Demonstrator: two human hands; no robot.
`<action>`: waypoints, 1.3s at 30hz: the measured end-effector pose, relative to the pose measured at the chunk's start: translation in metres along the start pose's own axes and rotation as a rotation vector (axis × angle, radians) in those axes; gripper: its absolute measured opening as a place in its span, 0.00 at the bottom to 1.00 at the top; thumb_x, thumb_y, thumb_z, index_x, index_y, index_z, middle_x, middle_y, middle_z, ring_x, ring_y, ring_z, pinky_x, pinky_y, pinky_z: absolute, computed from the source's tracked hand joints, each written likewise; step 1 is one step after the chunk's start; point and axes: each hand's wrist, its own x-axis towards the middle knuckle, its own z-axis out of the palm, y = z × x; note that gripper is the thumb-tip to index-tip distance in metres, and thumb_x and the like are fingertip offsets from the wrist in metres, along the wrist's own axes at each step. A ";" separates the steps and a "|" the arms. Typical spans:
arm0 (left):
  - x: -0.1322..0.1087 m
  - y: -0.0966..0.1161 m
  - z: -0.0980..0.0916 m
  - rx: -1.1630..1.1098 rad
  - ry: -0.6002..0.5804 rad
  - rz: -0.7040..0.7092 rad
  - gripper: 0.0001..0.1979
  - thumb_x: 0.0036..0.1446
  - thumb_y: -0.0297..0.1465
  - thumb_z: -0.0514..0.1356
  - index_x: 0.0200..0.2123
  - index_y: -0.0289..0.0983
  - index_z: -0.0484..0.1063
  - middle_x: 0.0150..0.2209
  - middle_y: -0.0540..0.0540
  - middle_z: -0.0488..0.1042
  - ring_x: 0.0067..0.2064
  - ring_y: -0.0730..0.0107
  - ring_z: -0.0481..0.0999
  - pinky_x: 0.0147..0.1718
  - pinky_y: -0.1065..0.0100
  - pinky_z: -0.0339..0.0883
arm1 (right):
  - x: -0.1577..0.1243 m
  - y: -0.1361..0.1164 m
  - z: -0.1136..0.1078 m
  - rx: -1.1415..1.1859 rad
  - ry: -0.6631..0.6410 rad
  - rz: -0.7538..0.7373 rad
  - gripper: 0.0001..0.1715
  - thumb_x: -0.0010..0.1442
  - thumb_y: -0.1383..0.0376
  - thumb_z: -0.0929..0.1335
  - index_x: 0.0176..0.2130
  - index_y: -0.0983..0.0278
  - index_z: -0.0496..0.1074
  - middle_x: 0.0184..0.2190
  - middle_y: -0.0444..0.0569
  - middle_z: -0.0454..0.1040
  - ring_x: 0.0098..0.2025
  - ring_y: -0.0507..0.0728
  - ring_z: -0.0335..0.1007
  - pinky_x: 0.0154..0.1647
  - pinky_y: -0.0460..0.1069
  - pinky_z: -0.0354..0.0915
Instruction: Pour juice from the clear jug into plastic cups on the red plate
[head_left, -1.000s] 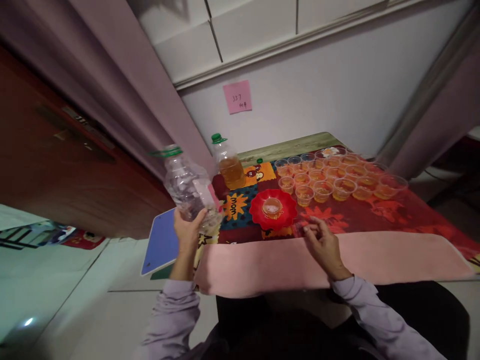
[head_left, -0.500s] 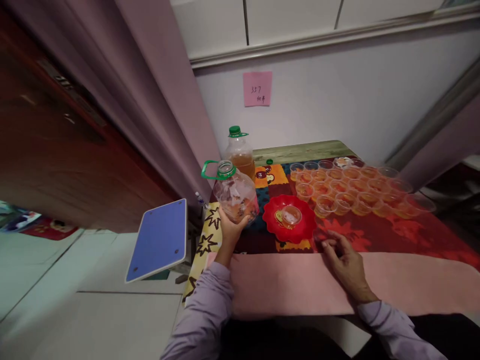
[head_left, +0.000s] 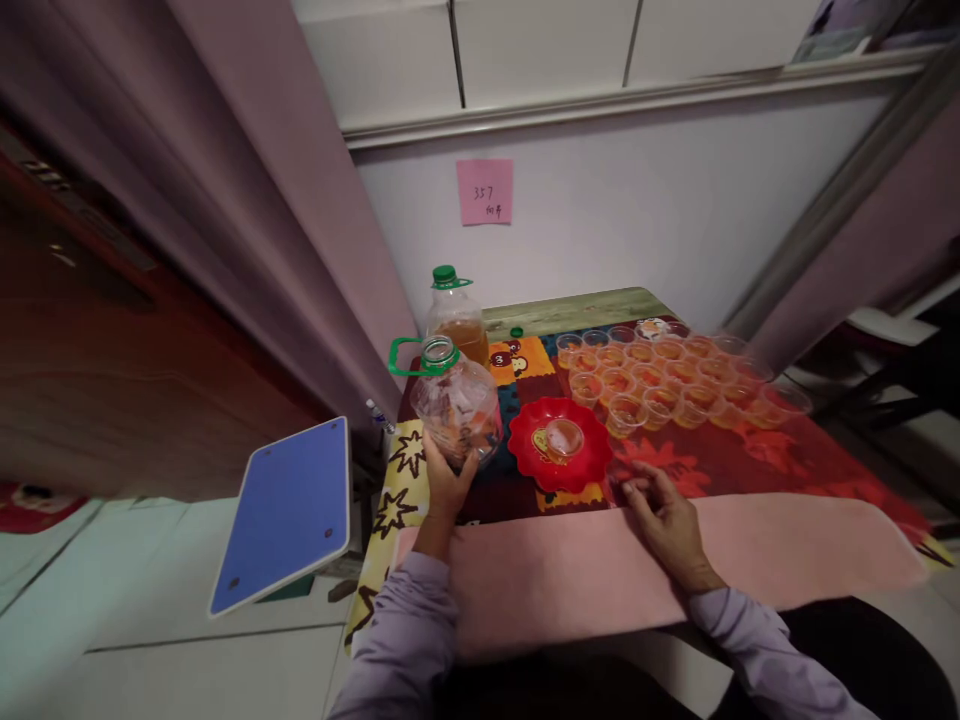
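My left hand (head_left: 448, 483) is wrapped round the lower part of a clear plastic jug (head_left: 457, 405) with a green handle ring and no cap. The fingers of my right hand (head_left: 664, 515) are bent together at the right edge of a red scalloped dish (head_left: 525, 455), near something small, dark and transparent that I cannot make out. In the dish sits a clear cup (head_left: 564, 438). Behind the held jug stands a second jug (head_left: 461, 325), green-capped, with amber liquid. Several clear cups (head_left: 660, 405) with amber liquid stand in rows on the right.
A green cap (head_left: 517, 332) lies at the back of the table. Pink cloth (head_left: 555, 565) covers the front edge. At the left are a blue board (head_left: 285, 510) and a small bottle (head_left: 379, 415). A pink note (head_left: 485, 192) is on the wall.
The whole view has shifted, so the table things appear further left. Both hands keep nearly the same places relative to the jug and the red dish.
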 end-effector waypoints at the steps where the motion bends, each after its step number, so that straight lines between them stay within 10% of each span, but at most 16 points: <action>1: 0.000 0.002 0.002 0.004 0.011 -0.019 0.55 0.53 0.50 0.73 0.74 0.31 0.52 0.71 0.24 0.66 0.73 0.40 0.69 0.71 0.45 0.65 | 0.001 0.000 0.000 0.010 -0.002 0.000 0.32 0.65 0.44 0.71 0.56 0.64 0.76 0.36 0.53 0.87 0.32 0.59 0.83 0.31 0.50 0.77; 12: -0.008 0.051 0.030 0.192 0.282 -0.163 0.66 0.40 0.46 0.82 0.74 0.32 0.51 0.70 0.23 0.62 0.74 0.32 0.63 0.74 0.36 0.57 | 0.006 0.008 0.002 0.097 -0.046 0.009 0.34 0.66 0.44 0.71 0.58 0.65 0.76 0.37 0.54 0.86 0.35 0.60 0.84 0.36 0.52 0.78; 20: -0.041 0.055 0.003 0.042 0.278 -0.304 0.60 0.45 0.47 0.77 0.73 0.33 0.52 0.71 0.25 0.59 0.69 0.41 0.68 0.72 0.39 0.61 | 0.005 0.014 0.002 0.172 -0.063 -0.006 0.34 0.67 0.46 0.71 0.61 0.66 0.74 0.40 0.55 0.87 0.35 0.59 0.83 0.40 0.53 0.78; 28: -0.086 0.080 -0.025 -0.128 0.033 -0.329 0.23 0.55 0.52 0.65 0.41 0.40 0.75 0.36 0.45 0.79 0.40 0.60 0.81 0.44 0.58 0.79 | 0.006 0.008 0.003 0.155 -0.041 -0.034 0.27 0.65 0.47 0.70 0.51 0.64 0.80 0.36 0.53 0.87 0.33 0.59 0.83 0.39 0.53 0.78; 39: -0.124 0.144 -0.005 -0.095 -0.211 -0.254 0.19 0.54 0.41 0.64 0.23 0.43 0.56 0.21 0.57 0.57 0.26 0.72 0.59 0.28 0.70 0.57 | 0.004 0.000 -0.003 0.137 -0.034 -0.065 0.31 0.67 0.40 0.69 0.34 0.62 0.82 0.24 0.46 0.79 0.28 0.56 0.71 0.32 0.48 0.68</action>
